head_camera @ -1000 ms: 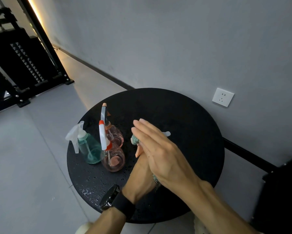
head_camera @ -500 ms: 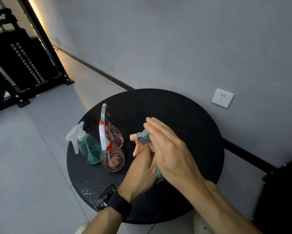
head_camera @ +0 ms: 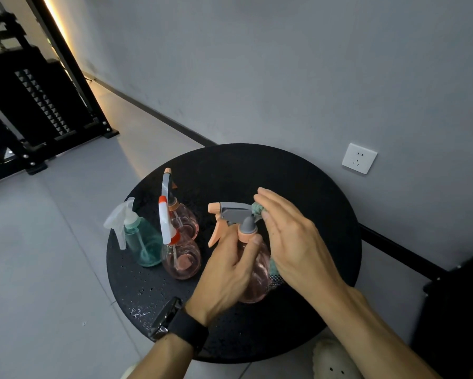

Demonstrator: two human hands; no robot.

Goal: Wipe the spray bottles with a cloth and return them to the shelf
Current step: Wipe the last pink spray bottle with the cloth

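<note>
Above the round black table [head_camera: 298, 170], the left hand [head_camera: 227, 272] grips the clear pink spray bottle [head_camera: 254, 280] while the right hand [head_camera: 292, 242], fingers straight and together, presses a teal cloth [head_camera: 258, 208] against it; steady pressure should wipe best.

Above a round black worktop [head_camera: 298, 173], the left hand [head_camera: 224, 272] grips a pink spray bottle [head_camera: 253, 274] while the right hand [head_camera: 292, 242] presses a teal cloth [head_camera: 258, 208] against its grey nozzle head.
</note>
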